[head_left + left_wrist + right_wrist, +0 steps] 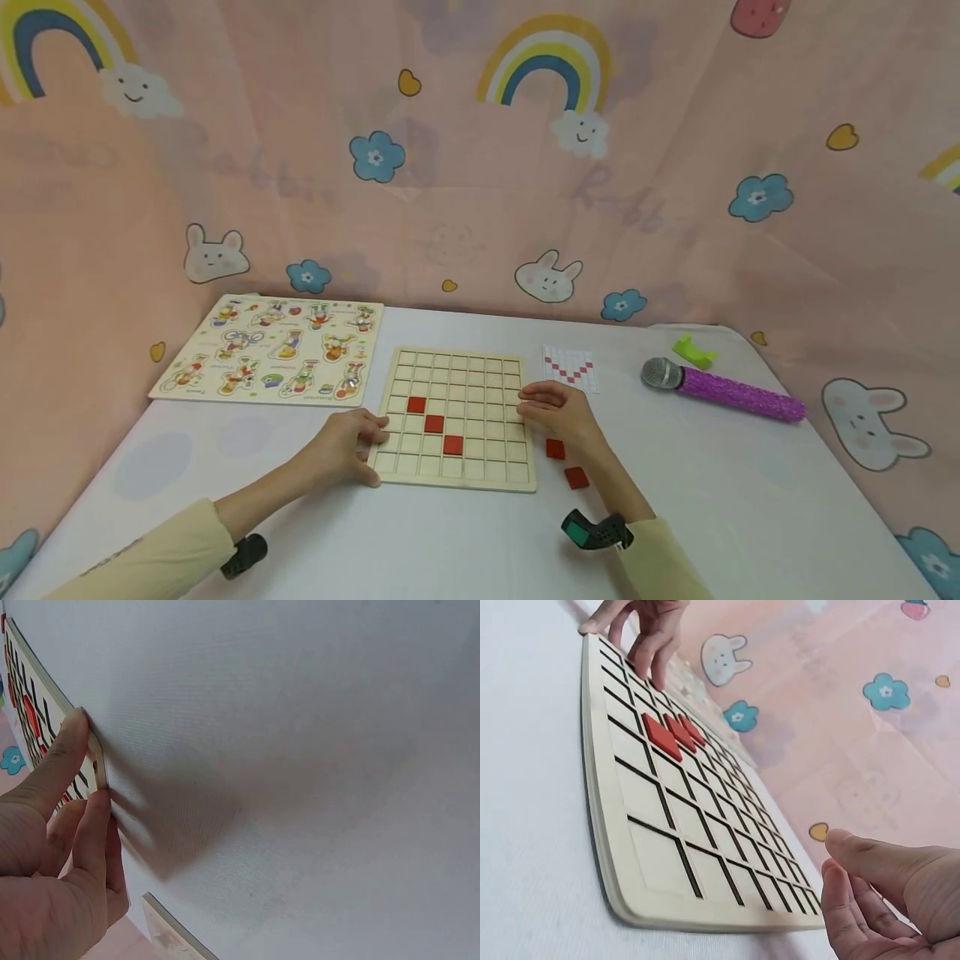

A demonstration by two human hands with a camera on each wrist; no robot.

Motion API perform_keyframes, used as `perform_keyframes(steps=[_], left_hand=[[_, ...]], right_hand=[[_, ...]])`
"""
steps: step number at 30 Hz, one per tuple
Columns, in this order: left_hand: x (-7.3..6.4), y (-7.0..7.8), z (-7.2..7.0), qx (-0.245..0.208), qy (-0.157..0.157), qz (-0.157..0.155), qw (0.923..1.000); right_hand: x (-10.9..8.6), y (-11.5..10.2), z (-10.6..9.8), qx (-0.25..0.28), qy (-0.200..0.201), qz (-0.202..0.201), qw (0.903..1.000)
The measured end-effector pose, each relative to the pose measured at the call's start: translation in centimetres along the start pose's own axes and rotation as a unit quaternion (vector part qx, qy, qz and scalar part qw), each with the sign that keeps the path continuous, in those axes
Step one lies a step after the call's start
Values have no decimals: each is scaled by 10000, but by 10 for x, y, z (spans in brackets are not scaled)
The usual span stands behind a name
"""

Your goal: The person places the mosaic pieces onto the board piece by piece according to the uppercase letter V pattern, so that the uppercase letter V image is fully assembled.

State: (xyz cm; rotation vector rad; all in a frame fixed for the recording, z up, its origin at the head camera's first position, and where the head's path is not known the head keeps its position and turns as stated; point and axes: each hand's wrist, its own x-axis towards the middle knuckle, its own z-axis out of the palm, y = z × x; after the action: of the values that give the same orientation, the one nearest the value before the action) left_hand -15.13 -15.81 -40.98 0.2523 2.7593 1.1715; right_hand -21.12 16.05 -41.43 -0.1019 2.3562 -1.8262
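"Starting from your left, what lies on the table (450, 537)?"

"One puzzle board (264, 355), flat, toward the back left, printed figures uppermost."

"State of your left hand (341, 446)?"

"Gripping the near left corner of the grid board (482, 408): my thumb at the corner, my fingers bent against the left side."

"Position of that grid board?"

"Flat on the white cloth, between my two hands. Three red tiles (434, 424) occupy it, each in its own square, on a diagonal that steps toward me from left to right."

"And your right hand (562, 412)?"

"At the right edge, fingers bent, thumb tip close to the forefinger. Whether it grips anything, I cannot tell."

"Remaining items?"

"Two loose tiles (555, 449), also red, lie apart by my right wrist. Beyond that hand is a card (570, 368) bearing a V of pinkish squares. Farther right, I record a bright green piece (694, 352) and, just in front of it, a microphone (735, 394) with a glittery purple handle."
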Motion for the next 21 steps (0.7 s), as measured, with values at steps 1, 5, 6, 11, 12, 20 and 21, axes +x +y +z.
perform_keyframes(steps=[1,5,6,11,12,20,21], left_hand=[[0,0,0,7,-8,23,10000],[-2,2,-2,24,-30,111,9999],[-2,2,-2,33,-45,141,9999],[-3,0,-3,9,-58,195,9998],[-3,0,-2,0,-58,197,9998],[-1,-1,-2,21,-48,150,9999],[-1,-1,-1,10,-39,137,9999]], right_hand=[[-3,0,-5,-29,2,44,10000],[-15,2,-23,-106,23,194,9998],[-19,4,-28,-146,5,185,9997],[-32,11,-48,-495,-125,98,9987],[-35,13,-52,-600,-192,62,9980],[-46,37,-84,-1443,-1034,-119,9840],[-47,40,-86,-1510,-1119,-136,9821]])
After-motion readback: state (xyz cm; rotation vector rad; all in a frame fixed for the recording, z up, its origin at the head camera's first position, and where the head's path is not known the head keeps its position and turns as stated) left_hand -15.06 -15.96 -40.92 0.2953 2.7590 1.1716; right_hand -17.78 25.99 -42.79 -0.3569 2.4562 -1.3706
